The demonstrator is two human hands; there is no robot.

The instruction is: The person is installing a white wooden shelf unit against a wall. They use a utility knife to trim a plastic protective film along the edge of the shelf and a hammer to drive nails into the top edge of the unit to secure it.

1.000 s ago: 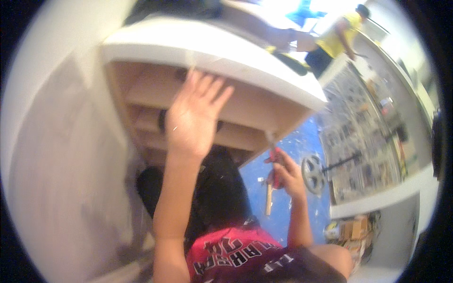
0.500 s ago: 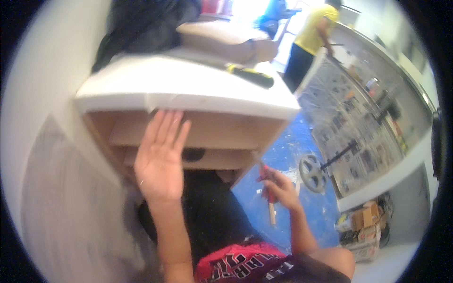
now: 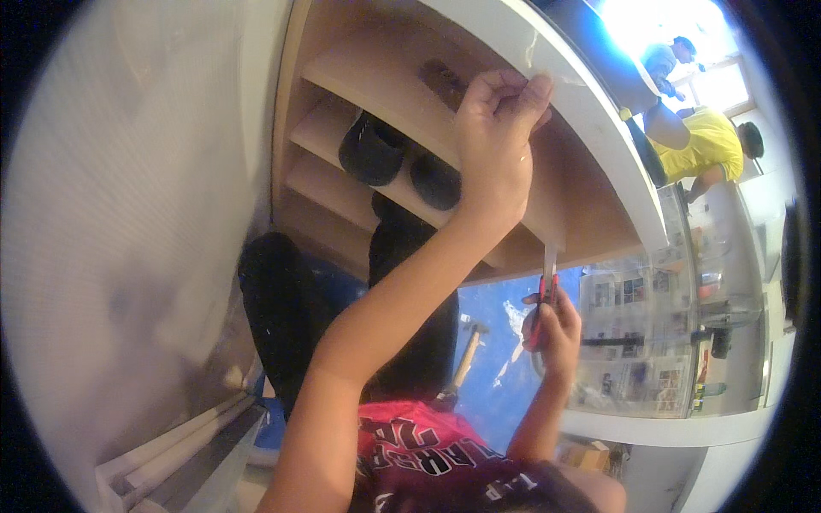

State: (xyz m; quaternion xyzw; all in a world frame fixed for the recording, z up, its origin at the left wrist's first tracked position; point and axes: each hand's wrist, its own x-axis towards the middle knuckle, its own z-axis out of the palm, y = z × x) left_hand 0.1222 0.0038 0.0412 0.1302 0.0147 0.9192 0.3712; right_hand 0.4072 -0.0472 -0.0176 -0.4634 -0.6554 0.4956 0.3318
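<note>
A shelf cabinet with a white top edge (image 3: 590, 98) and bare wood-coloured shelves (image 3: 368, 73) stands before me. My left hand (image 3: 500, 141) is raised just below that edge, fingers curled and thumb pressed against them. Anything in that pinch is too small to make out; a thin loose strip (image 3: 534, 51) shows on the edge just above. My right hand (image 3: 556, 329) grips a red-handled utility knife (image 3: 548, 295), its blade pointing up beside the cabinet's lower right side.
Dark shoes (image 3: 373, 150) sit on a shelf. A hammer (image 3: 469, 355) lies on the blue floor covering (image 3: 496, 321). A wall (image 3: 145, 171) rises on the left. Two people work at upper right, one in a yellow shirt (image 3: 705, 145), near plastic-covered panels (image 3: 633, 291).
My left hand has gone from open and flat, palm showing, to curled and pinching at the edge. My right hand still holds the knife. The view has tilted and shifted.
</note>
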